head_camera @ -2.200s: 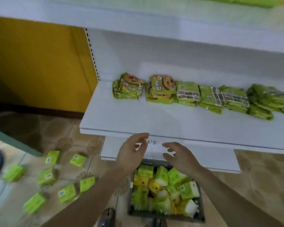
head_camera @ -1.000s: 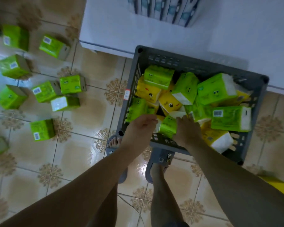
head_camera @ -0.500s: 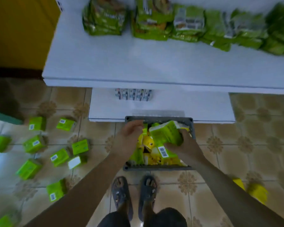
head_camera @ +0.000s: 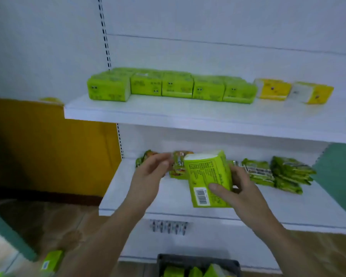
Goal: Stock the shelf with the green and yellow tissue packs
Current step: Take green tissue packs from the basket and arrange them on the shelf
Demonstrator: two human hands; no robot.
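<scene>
My right hand [head_camera: 235,189] grips a green tissue pack [head_camera: 206,176] in front of the middle shelf, barcode side facing me. My left hand [head_camera: 150,174] hovers just left of the pack, fingers loosely bent, holding nothing. On the upper shelf [head_camera: 188,114] stands a row of green tissue packs [head_camera: 174,86], with two yellow tissue packs [head_camera: 294,90] at its right end. A dark basket [head_camera: 198,263] with more green packs sits on the floor below.
Green snack bags [head_camera: 284,172] lie along the back of the middle shelf [head_camera: 168,200]. A loose green pack [head_camera: 52,260] lies on the tiled floor at lower left. A yellow wall panel [head_camera: 48,148] stands left of the shelving.
My right hand has lifted a green pack out of the basket up to middle-shelf height. The view has tilted up, so the upper shelf with its stocked row now shows.
</scene>
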